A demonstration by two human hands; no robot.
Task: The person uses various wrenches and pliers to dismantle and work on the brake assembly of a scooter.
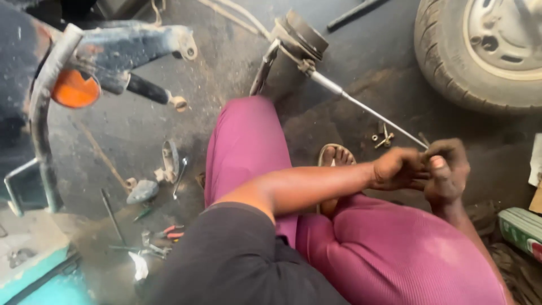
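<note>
Two hands meet at the right of the frame, above the magenta-clad knees: the left hand (pixel 398 168) and the right hand (pixel 446 169) are both curled tight around the near end of a thin metal rod (pixel 367 110), which runs up and left to a round black drum part (pixel 302 35) at top centre. What the fingers pinch at the rod's tip is hidden between them. A green carton (pixel 522 229) sits cut off at the right edge (its contents cannot be seen). Small bolts (pixel 383 138) lie on the oily floor (pixel 226 85) just above the hands. A tyre (pixel 446 51) is cropped at upper right. Pliers with red handles (pixel 168 231) and other blurred tools lie at lower left.
</note>
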